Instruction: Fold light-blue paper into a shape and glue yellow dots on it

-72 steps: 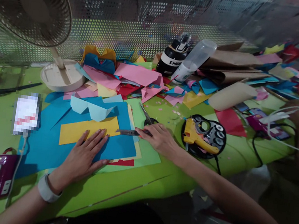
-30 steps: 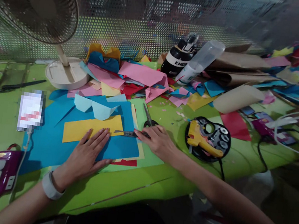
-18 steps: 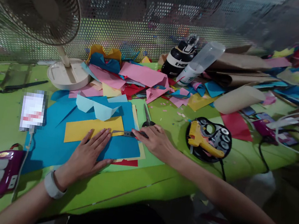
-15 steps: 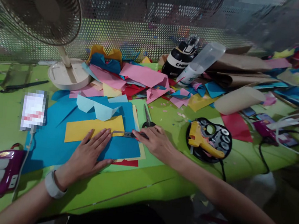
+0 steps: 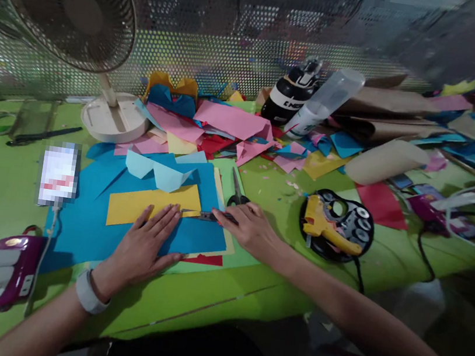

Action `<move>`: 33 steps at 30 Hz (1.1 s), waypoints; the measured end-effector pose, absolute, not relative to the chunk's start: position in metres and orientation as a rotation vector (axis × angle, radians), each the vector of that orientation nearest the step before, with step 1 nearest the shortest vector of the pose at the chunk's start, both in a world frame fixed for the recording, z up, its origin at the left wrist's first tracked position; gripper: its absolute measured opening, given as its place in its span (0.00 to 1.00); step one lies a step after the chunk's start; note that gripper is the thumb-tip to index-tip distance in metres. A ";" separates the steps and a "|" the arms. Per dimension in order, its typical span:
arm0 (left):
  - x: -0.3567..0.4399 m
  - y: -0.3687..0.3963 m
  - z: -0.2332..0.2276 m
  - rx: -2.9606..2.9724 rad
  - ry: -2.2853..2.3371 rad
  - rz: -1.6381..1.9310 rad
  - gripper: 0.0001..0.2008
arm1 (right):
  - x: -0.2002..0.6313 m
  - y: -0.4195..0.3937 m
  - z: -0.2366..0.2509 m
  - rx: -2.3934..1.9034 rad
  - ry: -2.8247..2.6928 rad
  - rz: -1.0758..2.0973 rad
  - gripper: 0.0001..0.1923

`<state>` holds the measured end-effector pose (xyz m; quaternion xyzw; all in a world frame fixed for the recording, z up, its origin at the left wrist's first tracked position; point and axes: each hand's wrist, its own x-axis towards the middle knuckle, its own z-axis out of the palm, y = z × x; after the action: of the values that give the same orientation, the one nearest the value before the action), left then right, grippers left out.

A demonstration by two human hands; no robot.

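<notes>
Head view: 2 hands at work on a green table (image 5: 185,300); yellow paper strip (image 5: 131,207) lies flat on a large blue sheet (image 5: 82,241), long side running left to right.

Left hand (image 5: 136,249): palm down, fingers spread and holding nothing; fingertips press on the strip's lower edge, thumb out toward the blue sheet's near edge. Grey band (image 5: 89,291) on this wrist.

Right hand (image 5: 254,230): fingers closed around the handles of dark scissors (image 5: 206,216). Blades point left, at the strip's lower right corner, tips just beside the left fingertips. Exact blade opening: cannot tell.

Progress (judged): cut looks begun from the right end, close to the lower edge, where a narrow sliver appears partly parted. Rest of the strip, leftward, appears whole; most of that edge seems uncut, though the left fingers hide part of it.

Nearby: pale blue cut piece (image 5: 171,177) with a notched lower outline sits just above the strip. 2nd pair of scissors (image 5: 236,192) rests just beyond the right hand, unheld. Yellow glue gun (image 5: 335,237) lies on a black tray (image 5: 320,253) farther right. Pink paper (image 5: 232,120) lies among mixed scraps at the back.
</notes>
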<state>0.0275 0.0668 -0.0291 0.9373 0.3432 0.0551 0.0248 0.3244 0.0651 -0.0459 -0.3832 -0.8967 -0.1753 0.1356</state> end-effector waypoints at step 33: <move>0.011 0.056 -0.030 2.921 1.223 0.172 0.43 | 0.299 0.068 -0.042 -1.084 -2.561 -0.569 0.18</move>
<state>0.0108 0.0559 -0.0297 0.9210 0.3856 0.0543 -0.0150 0.2988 0.0680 -0.0418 -0.3775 -0.8919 -0.1981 0.1510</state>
